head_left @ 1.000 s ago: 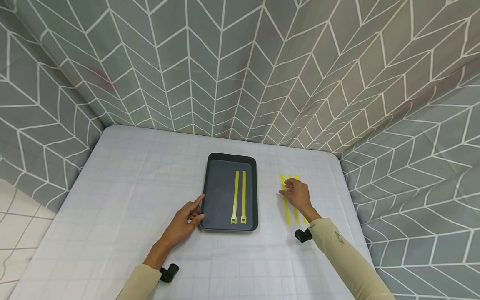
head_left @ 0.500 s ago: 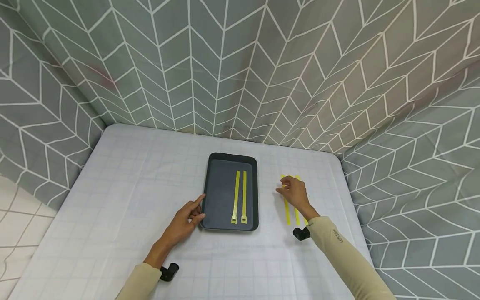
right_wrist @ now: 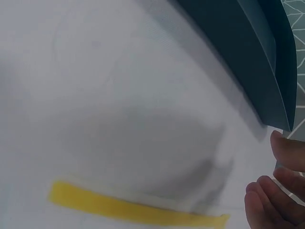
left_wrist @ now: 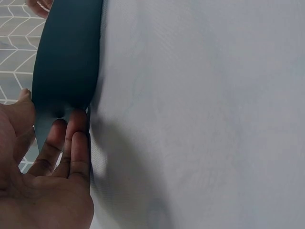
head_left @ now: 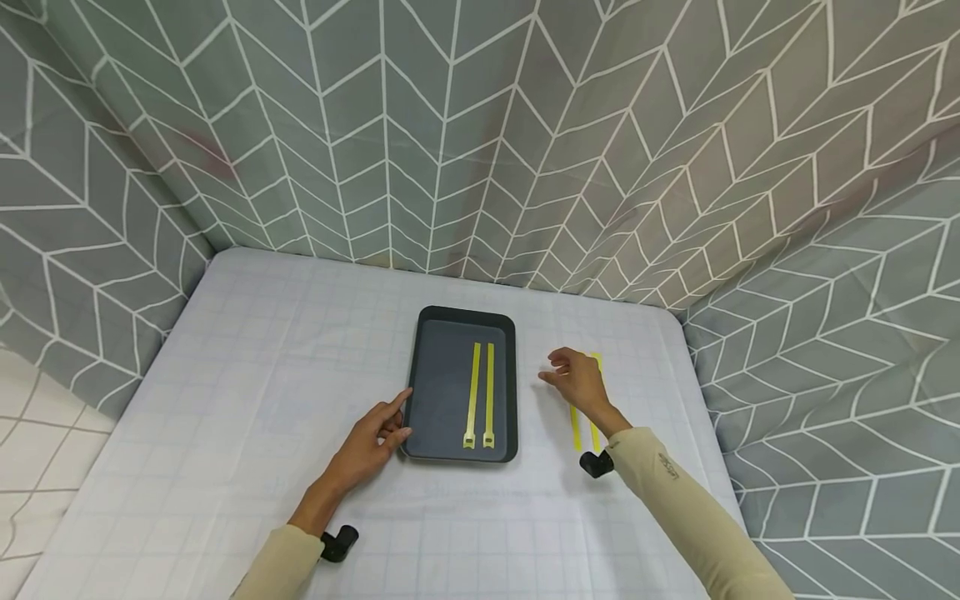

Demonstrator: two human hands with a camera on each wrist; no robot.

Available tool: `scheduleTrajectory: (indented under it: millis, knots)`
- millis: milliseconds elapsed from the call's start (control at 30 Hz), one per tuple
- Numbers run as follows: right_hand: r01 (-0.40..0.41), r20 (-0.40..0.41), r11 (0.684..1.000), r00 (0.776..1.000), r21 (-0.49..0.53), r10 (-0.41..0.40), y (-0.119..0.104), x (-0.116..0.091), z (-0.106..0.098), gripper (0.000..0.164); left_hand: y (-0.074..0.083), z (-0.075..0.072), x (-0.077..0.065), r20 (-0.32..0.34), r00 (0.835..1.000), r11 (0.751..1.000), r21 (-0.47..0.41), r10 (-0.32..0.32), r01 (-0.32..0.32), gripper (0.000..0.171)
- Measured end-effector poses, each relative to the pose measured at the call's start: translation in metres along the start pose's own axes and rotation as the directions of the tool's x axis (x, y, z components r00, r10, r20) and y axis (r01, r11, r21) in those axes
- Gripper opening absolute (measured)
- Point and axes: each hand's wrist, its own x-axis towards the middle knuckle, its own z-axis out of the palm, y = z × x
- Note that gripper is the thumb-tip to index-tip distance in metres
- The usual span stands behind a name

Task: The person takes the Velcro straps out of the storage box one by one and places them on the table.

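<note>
In the head view, two yellow slotted cable straps lie side by side inside a dark grey tray. My left hand holds the tray's left side near the front corner, thumb at the rim. In the left wrist view, its fingers press the outer wall. My right hand hovers right of the tray with fingers loosely bent and nothing between them. More yellow straps lie under and beside it, partly hidden by the hand and sleeve. One yellow strap shows below the fingers in the right wrist view.
A white cloth covers the table. Grey patterned curtains hang along the back and both sides. A black wrist mount sits under the right forearm and another black mount beside the left one.
My right hand has drifted left from over the loose straps toward the tray. My left hand keeps its place on the tray, and the straps lie as before.
</note>
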Motion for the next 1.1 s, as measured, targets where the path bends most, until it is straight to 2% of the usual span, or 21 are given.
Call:
scheduleTrajectory:
  millis: [600, 1100]
  knots:
    - [0.048, 0.048, 0.999, 0.998, 0.019, -0.049, -0.023, 0.007, 0.011, 0.039, 0.000, -0.001, 0.001, 0.001, 1.000, 1.000, -0.006, 0.008, -0.008, 0.065]
    - [0.141, 0.060, 0.988, 0.988, 0.062, -0.145, -0.037, 0.013, 0.014, 0.038, -0.002, 0.000, 0.000, -0.004, 1.000, 1.000, -0.020, -0.002, 0.002, 0.065]
